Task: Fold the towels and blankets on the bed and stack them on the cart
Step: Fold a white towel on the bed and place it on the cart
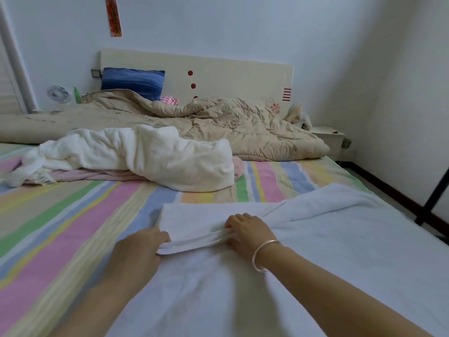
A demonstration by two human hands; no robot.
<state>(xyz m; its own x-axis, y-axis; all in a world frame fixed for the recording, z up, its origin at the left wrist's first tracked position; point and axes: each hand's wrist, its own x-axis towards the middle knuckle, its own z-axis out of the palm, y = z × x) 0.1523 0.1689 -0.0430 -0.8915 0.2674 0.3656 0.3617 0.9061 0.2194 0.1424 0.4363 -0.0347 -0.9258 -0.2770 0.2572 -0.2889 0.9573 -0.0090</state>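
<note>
A large white towel (328, 239) lies spread over the near right part of the striped bed (73, 215). My left hand (138, 249) pinches a raised fold of this towel at its left end. My right hand (247, 229), with a silver bangle on the wrist, grips the same fold at its right end. The fold is stretched between both hands. Farther back, a crumpled cream blanket (155, 156) lies in a heap over a pink cloth (97, 175). A beige quilt (218, 122) is bunched near the headboard. No cart is in view.
A blue pillow (132, 81) leans against the headboard (230, 76). A small fan (59, 94) and a green bottle (76, 94) stand at the far left. A white nightstand (330, 137) sits right of the bed, with floor and a dark post (435, 190) beyond.
</note>
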